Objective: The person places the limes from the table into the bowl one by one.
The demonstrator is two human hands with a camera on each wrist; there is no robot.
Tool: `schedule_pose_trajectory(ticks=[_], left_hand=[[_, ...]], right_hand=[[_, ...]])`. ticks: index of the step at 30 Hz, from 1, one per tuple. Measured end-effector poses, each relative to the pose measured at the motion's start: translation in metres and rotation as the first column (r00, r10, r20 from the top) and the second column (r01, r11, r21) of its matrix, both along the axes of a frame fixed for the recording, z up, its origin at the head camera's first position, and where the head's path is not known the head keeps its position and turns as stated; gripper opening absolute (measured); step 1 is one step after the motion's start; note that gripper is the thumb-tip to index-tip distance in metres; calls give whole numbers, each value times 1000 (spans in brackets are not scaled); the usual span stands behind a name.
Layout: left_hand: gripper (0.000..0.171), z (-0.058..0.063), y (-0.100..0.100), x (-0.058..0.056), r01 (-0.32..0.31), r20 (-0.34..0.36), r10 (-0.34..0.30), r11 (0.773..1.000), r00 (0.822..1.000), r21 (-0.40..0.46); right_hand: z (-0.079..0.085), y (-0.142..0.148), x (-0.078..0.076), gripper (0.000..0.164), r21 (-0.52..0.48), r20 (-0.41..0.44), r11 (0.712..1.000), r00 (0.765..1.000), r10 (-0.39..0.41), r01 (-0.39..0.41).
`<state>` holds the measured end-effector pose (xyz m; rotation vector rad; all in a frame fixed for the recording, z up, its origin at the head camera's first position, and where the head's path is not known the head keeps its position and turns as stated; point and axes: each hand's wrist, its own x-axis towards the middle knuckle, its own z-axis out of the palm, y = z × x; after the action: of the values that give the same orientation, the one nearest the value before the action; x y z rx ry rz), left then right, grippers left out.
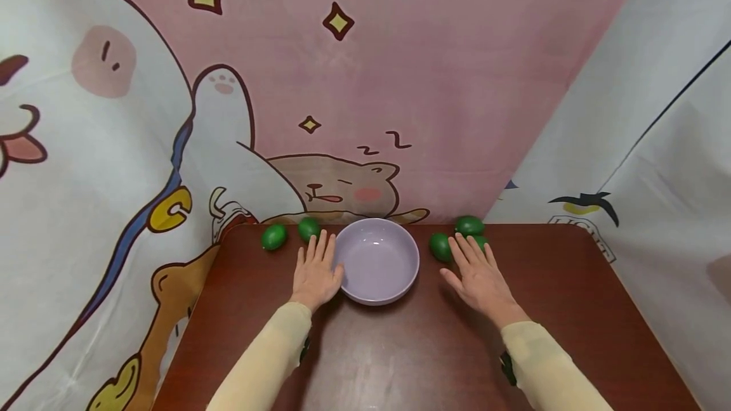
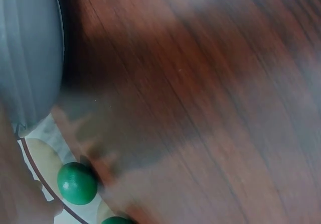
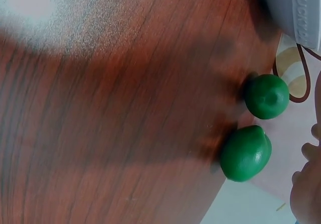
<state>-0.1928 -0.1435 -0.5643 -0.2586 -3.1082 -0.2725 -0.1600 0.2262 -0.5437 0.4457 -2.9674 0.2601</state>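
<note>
Bowl [image 1: 378, 265] just beside left hand [image 1: 316, 276]

The bowl [image 1: 377, 264] sits on the table [image 1: 388, 351]. Left of it lie an inner lime [image 1: 309, 228], nearest it, and an outer lime [image 1: 274, 237] farther out. Right of the bowl cluster a close lime [image 1: 440, 247], a rear lime [image 1: 469, 226] and a third lime [image 1: 482, 242] partly covered by my right hand [image 1: 480, 276]. My left hand [image 1: 316, 274] is just beside the bowl's left side. A cloth [image 1: 457, 81] hangs behind the bowl.
</note>
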Motion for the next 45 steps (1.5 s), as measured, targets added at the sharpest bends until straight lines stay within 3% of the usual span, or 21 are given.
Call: schedule_pose_trajectory(ticks=[13,23,31,45], left_hand=[[68,9,1,1,5,57,-5,1000,998,-5],[68,6,-1,0,-1,57,1,1000,998,0],[68,11,1,1,5,74,-4,1000,997,-18],[69,9,1,0,3,61,0,999,998,-40]], right_hand=[[-10,-4,-4,79,-66,32,997,999,-31,33],[-19,-4,-9,74,-110,-13,994,1000,-28,26],[-23,-5,-15,71,-117,-6,992,999,-38,37],[-19,-13,-31,65,-159,20,986,999,-38,40]])
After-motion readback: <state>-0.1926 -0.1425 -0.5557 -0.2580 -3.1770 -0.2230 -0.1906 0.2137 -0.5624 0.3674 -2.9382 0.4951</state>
